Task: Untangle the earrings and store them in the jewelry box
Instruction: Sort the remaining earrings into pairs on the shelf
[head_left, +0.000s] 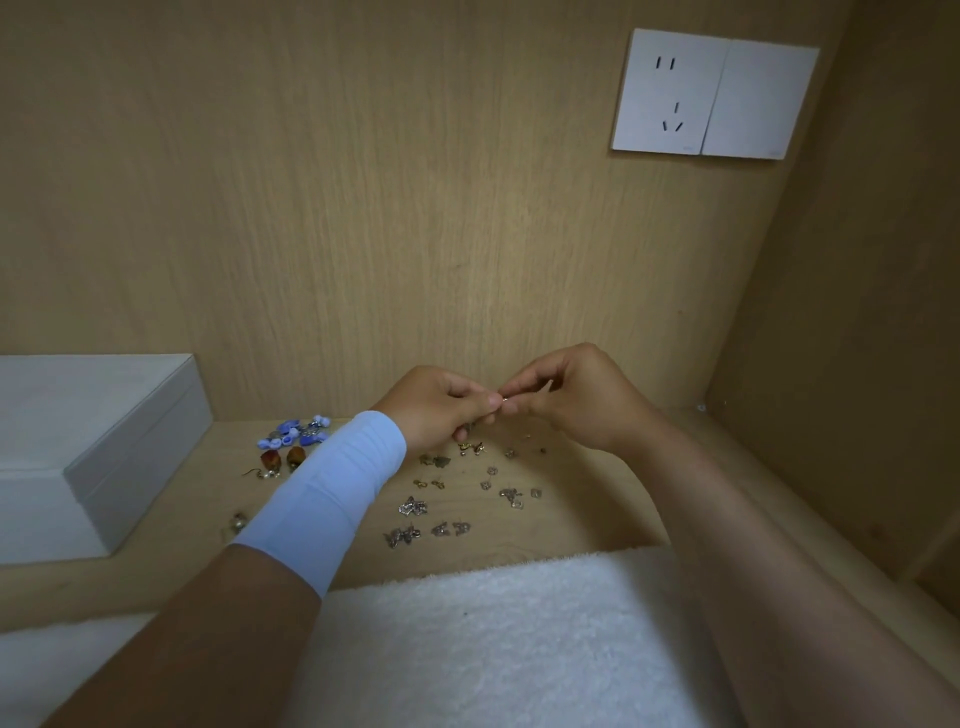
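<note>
My left hand (441, 410) and my right hand (576, 400) meet above the wooden shelf, fingertips together, both pinching one tiny metal earring (504, 400). Below them several small silver and gold earrings (415, 506) lie scattered on the shelf. A cluster of blue earrings (296, 434) and two orange-brown ones (283, 458) lie to the left. The white jewelry box (104, 447) stands closed at the far left. A pale blue sleeve covers my left wrist.
A white fluffy towel (493, 639) covers the near edge of the shelf. Wooden panels close the back and the right side. A white wall socket (711, 93) sits high on the back panel.
</note>
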